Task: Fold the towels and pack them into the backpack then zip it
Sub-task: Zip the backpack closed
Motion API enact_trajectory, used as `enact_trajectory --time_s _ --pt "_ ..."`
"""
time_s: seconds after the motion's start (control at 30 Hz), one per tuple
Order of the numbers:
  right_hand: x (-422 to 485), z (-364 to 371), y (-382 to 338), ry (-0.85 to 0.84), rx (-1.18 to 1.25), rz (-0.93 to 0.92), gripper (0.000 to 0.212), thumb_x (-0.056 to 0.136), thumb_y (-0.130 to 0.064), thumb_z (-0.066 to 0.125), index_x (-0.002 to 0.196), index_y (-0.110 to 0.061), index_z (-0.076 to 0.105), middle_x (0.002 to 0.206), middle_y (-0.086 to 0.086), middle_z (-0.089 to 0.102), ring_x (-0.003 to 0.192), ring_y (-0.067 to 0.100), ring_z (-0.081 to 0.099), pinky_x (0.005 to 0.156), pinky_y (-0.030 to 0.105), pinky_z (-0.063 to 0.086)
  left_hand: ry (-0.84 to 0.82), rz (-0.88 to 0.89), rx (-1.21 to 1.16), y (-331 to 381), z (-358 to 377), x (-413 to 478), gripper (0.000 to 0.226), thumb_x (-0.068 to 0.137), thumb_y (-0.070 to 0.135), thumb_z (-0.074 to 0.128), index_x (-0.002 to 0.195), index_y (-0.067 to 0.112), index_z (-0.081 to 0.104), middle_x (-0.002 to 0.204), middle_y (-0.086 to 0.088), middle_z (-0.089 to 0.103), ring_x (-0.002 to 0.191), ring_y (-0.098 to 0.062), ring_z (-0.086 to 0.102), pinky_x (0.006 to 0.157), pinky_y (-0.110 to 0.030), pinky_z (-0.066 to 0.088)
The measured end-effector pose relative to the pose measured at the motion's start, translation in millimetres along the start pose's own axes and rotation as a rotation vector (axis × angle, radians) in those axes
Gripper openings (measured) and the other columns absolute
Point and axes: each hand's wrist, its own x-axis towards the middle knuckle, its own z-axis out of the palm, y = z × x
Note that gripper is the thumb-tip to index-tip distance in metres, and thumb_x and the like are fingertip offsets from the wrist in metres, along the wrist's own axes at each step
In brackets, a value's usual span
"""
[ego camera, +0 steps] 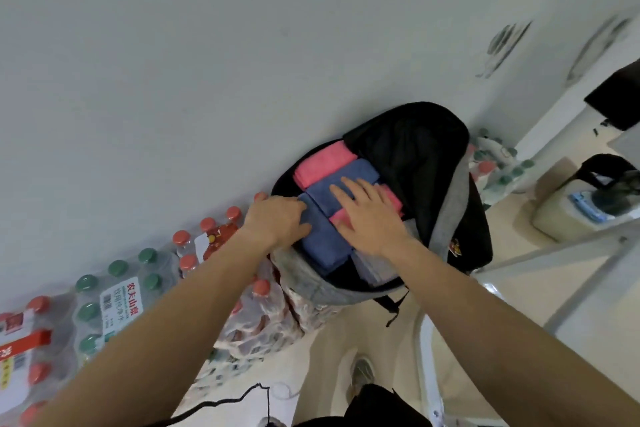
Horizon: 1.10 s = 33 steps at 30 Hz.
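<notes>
A black and grey backpack (450,218) lies open on shrink-wrapped bottle packs, its black flap thrown back. Folded towels fill it: a pink towel (322,163) at the far end, a blue towel (349,173) beside it, another blue towel (322,246) nearer me, and a pink towel (391,196) partly under my right hand. A grey towel (377,265) shows at the near edge. My left hand (277,218) rests on the near blue towel at the bag's left rim, fingers curled over its edge. My right hand (367,215) presses flat on the towels, fingers spread.
Packs of bottled water (114,302) with green and red caps line the white wall on the left. More bottles (495,166) sit behind the bag. A white table frame (554,253) and a dark chair (609,170) stand at the right. A black cable (235,399) lies on the floor.
</notes>
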Motion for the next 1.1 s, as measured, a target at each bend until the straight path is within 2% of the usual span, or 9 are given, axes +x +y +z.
enact_trajectory --time_s 0.07,0.17,0.37,0.5,0.6,0.7,0.93,1.0,1.1 --pt "-10 -30 24 0.254 0.029 0.098 0.066 0.086 -0.037 0.047 0.149 -0.019 0.037 0.151 0.010 0.039 0.134 0.034 0.037 0.109 0.049 0.036 0.127 -0.002 -0.084 6 -27 15 0.037 0.091 0.046 0.050 0.117 0.021 0.060 0.122 -0.006 0.061 0.110 -0.030 0.060 0.090 -0.042 0.048" --pt "-35 -60 65 0.501 0.048 0.373 0.056 0.086 -0.029 0.059 0.138 -0.014 0.048 0.135 0.014 0.048 0.122 0.035 0.043 0.099 0.046 0.042 0.262 0.055 -0.293 32 -61 46 0.038 0.093 0.037 0.052 0.126 0.020 0.056 0.125 -0.007 0.057 0.113 -0.030 0.057 0.090 -0.043 0.050" --pt "-56 -50 111 0.259 0.384 0.808 0.074 0.084 -0.049 0.067 0.137 -0.008 0.036 0.136 0.017 0.041 0.119 0.040 0.049 0.090 0.049 0.049 0.397 0.186 -0.503 100 -97 110 0.065 0.091 0.025 0.057 0.150 0.018 0.031 0.147 -0.010 0.037 0.121 -0.033 0.052 0.097 -0.047 0.047" --pt "-50 -42 115 0.255 0.332 0.812 0.072 0.080 -0.049 0.071 0.131 -0.010 0.038 0.129 0.015 0.045 0.115 0.039 0.052 0.086 0.048 0.051 0.365 0.183 -0.476 129 -108 142 0.077 0.094 0.020 0.054 0.157 0.020 0.009 0.157 -0.011 0.027 0.121 -0.037 0.052 0.096 -0.046 0.047" --pt "-47 -44 121 0.225 0.366 0.844 0.068 0.081 -0.041 0.072 0.131 -0.011 0.037 0.128 0.015 0.047 0.111 0.039 0.055 0.084 0.046 0.052 0.341 0.200 -0.507 135 -106 155 0.073 0.096 0.019 0.053 0.157 0.021 0.014 0.142 -0.014 0.048 0.116 -0.034 0.054 0.096 -0.041 0.043" --pt "-47 -46 126 0.266 0.442 0.773 0.046 0.085 -0.017 0.062 0.128 -0.013 0.046 0.115 0.010 0.059 0.101 0.033 0.061 0.073 0.038 0.049 0.311 0.212 -0.555 127 -99 158 0.063 0.096 0.018 0.054 0.153 0.022 0.028 0.130 -0.014 0.057 0.117 -0.031 0.054 0.100 -0.038 0.042" --pt "-80 -77 75 0.465 0.538 0.505 0.038 0.079 -0.010 0.059 0.110 -0.032 0.062 0.094 -0.014 0.069 0.080 0.010 0.064 0.071 0.029 0.052 0.454 0.191 -0.602 98 -103 106 0.081 0.095 0.027 0.055 0.155 0.039 0.001 0.112 -0.008 0.050 0.094 -0.022 0.053 0.081 -0.038 0.048" --pt "-91 -75 49 0.444 0.553 0.424 0.038 0.081 -0.009 0.062 0.112 -0.031 0.065 0.105 -0.013 0.069 0.090 0.009 0.064 0.079 0.028 0.051 0.515 0.225 -0.606 86 -109 82 0.069 0.094 0.019 0.054 0.153 0.036 0.023 0.110 -0.008 0.052 0.096 -0.024 0.055 0.082 -0.035 0.045" --pt "-102 -58 10 0.423 0.579 0.339 0.035 0.084 -0.010 0.061 0.116 -0.023 0.068 0.113 -0.006 0.070 0.103 0.013 0.065 0.090 0.035 0.053 0.563 0.229 -0.519 58 -105 46 0.033 0.087 0.011 0.058 0.113 0.028 0.070 0.111 -0.004 0.061 0.101 -0.025 0.060 0.080 -0.031 0.043"
